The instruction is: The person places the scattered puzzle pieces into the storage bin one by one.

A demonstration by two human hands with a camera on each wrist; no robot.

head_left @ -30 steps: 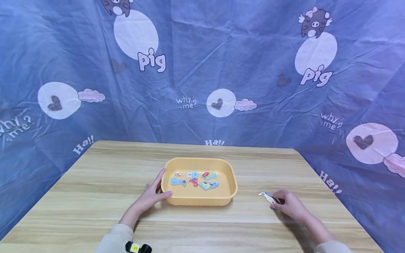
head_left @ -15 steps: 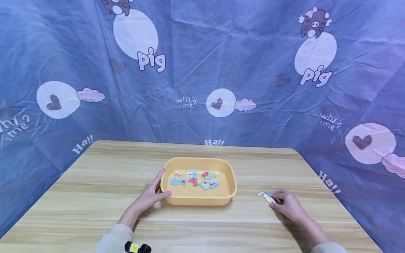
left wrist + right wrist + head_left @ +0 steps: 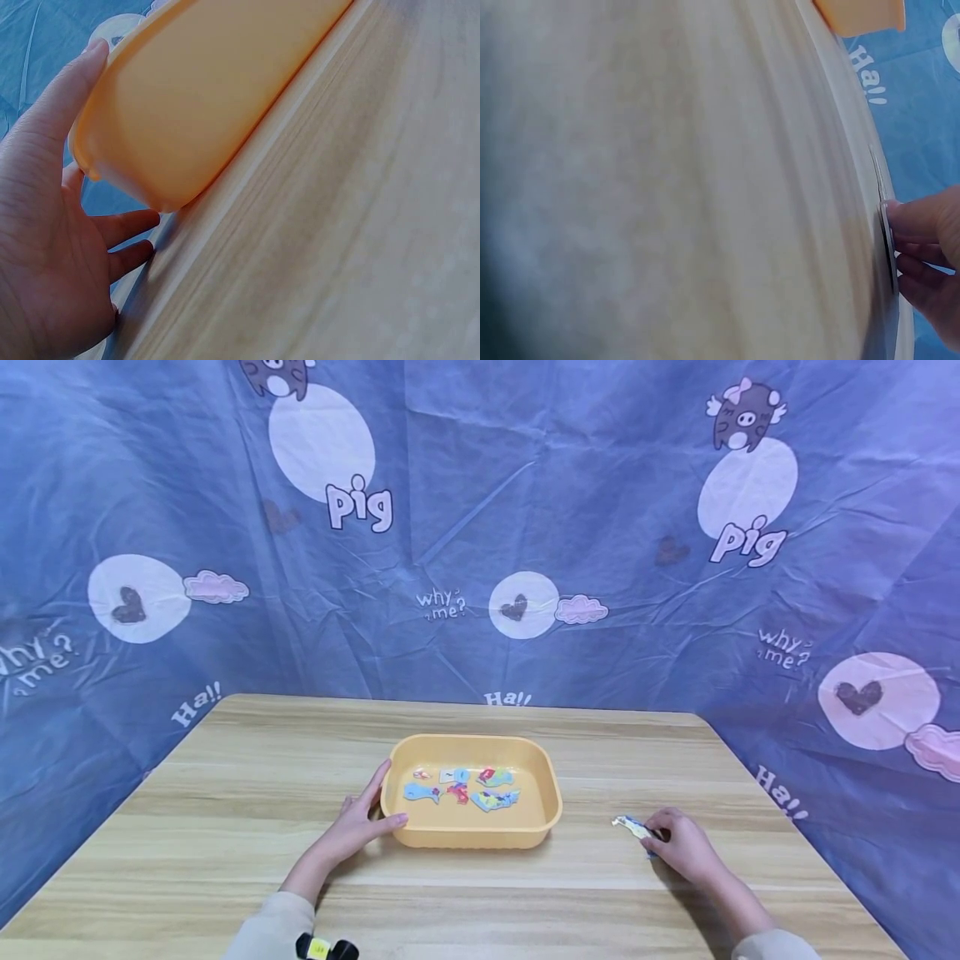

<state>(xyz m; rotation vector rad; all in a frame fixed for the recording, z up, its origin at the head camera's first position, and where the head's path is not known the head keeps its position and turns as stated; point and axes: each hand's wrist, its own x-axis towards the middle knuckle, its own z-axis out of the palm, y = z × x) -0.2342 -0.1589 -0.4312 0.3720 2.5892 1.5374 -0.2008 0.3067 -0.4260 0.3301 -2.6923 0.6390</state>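
Observation:
A yellow-orange plastic basin (image 3: 468, 837) stands mid-table. My left hand (image 3: 352, 828) rests on its left end, fingers spread and thumb at the near rim. In the left wrist view the thumb lies along the rim while the lower fingers stay straight beside the outer wall. Right of the basin, my right hand (image 3: 686, 846) pinches a thin flat printed puzzle piece (image 3: 657, 837), partly covered by the fingers. Another pale piece (image 3: 630, 826) meets it at the far left tip. From the right wrist view, the held piece (image 3: 889, 247) appears edge-on near the tabletop.
Inside the basin lie several printed pieces, among them a blue one (image 3: 422, 792), a red one (image 3: 458, 792) and a multicoloured one (image 3: 495, 800). The wooden table (image 3: 480, 910) backs onto a blue printed cloth (image 3: 450, 527).
My right hand shifts very slightly, and the piece under its fingers turns a little against the pale one. My left hand and the basin stay where they were.

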